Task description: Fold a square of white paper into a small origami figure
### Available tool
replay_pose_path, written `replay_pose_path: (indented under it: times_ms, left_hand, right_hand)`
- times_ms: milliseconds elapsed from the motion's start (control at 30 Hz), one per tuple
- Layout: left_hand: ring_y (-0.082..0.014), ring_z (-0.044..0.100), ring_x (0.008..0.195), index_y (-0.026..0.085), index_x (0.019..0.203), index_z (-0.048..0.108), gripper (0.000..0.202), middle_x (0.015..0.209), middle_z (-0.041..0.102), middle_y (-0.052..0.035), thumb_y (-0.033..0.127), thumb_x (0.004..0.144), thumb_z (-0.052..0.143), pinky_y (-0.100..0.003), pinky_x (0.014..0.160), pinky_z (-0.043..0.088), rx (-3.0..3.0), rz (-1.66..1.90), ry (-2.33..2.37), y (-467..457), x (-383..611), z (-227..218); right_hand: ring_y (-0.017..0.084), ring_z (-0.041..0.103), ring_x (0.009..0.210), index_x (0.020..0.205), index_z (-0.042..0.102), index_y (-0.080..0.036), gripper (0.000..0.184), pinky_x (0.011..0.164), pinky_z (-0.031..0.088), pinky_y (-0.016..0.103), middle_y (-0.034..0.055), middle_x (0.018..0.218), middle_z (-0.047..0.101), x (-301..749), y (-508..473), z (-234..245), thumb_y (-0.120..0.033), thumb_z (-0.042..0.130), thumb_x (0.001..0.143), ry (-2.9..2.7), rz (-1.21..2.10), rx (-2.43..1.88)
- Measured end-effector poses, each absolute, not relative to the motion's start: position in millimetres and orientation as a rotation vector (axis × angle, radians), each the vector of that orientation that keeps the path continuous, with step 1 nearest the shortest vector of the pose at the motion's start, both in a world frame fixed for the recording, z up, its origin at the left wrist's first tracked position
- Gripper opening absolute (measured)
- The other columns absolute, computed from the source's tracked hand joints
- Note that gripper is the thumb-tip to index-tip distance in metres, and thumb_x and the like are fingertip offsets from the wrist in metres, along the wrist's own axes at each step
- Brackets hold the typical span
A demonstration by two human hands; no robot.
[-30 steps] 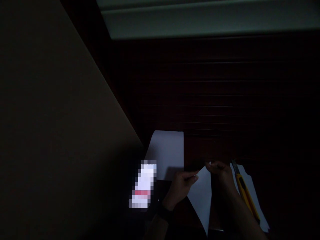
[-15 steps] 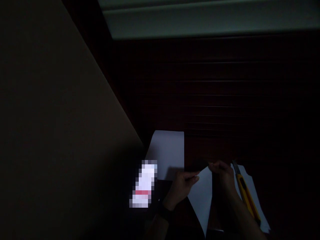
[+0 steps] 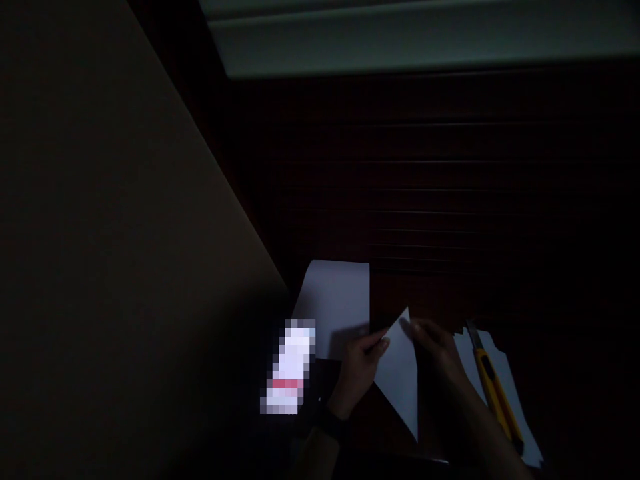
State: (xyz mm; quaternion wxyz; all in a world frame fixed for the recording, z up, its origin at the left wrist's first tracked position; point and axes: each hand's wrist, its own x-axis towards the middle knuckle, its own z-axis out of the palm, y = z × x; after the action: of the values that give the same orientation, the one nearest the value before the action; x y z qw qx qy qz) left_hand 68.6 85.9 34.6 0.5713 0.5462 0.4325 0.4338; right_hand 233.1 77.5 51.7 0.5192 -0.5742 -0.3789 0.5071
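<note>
My left hand (image 3: pixel 361 363), a dark band on its wrist, pinches the left edge of a folded sheet of white paper (image 3: pixel 401 373) between thumb and fingers. The paper is held up as a long pointed shape, one tip at the top and another at the bottom. At its right edge, just under the top tip, my right hand (image 3: pixel 436 345) has its fingers closed on the paper; the fingertips are dim. Right of that hand lies a yellow utility knife (image 3: pixel 495 393) with its blade out, resting on white paper pieces (image 3: pixel 517 393).
Another white sheet (image 3: pixel 340 300) lies behind my left hand. A lit, blurred-out phone screen (image 3: pixel 289 367) glows at the left. A pale wall or panel (image 3: pixel 125 200) rises along the left side. Dark wooden slats (image 3: pixel 425 193) stand at the back. The scene is very dim.
The folded paper has been raised and shifted slightly left, its top tip now standing above my fingers. My right hand has moved from the tip down to the right edge.
</note>
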Motion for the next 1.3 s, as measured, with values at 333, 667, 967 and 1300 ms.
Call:
replay_pose_path:
  times_ms: [333,667,967,1300]
  left_hand:
    - [-0.0244,0.060,0.099,0.018,0.118,0.057,0.045,0.113,0.063,-0.0087,0.035,0.076,0.062,-0.034,0.085,0.050,1.176,1.144,1.065,87.4,66.2,39.3]
    - [-0.0243,0.064,0.081,0.018,0.110,0.064,0.042,0.098,0.069,-0.0082,0.039,0.073,0.064,-0.032,0.069,0.052,1.052,1.128,1.102,85.7,65.9,36.6]
    - [-0.0244,0.065,0.083,0.016,0.108,0.064,0.042,0.099,0.069,-0.0095,0.038,0.072,0.066,-0.032,0.070,0.052,0.937,1.177,1.105,86.6,66.4,36.7]
    - [-0.0233,0.065,0.077,0.014,0.106,0.065,0.041,0.091,0.070,-0.0099,0.038,0.073,0.064,-0.031,0.064,0.053,0.908,1.226,1.122,88.2,66.4,35.8]
  right_hand:
    - [0.015,0.051,0.052,0.055,0.062,-0.015,0.029,0.051,0.038,0.026,0.0009,0.055,0.060,231.6,78.8,39.8,-0.041,0.068,0.069,-0.880,1.189,-1.439]
    - [0.019,0.057,0.059,0.062,0.065,-0.014,0.026,0.056,0.043,0.028,0.0051,0.064,0.066,230.2,78.5,38.8,-0.038,0.067,0.072,-0.812,1.281,-1.361]
    - [0.017,0.055,0.056,0.057,0.063,-0.014,0.030,0.055,0.041,0.027,0.0040,0.058,0.062,228.8,78.5,47.1,-0.041,0.068,0.069,-0.929,1.245,-1.441]
    - [0.024,0.062,0.062,0.066,0.069,-0.013,0.033,0.059,0.045,0.032,0.0089,0.067,0.069,227.8,76.9,42.6,-0.046,0.068,0.066,-0.947,1.256,-1.473]
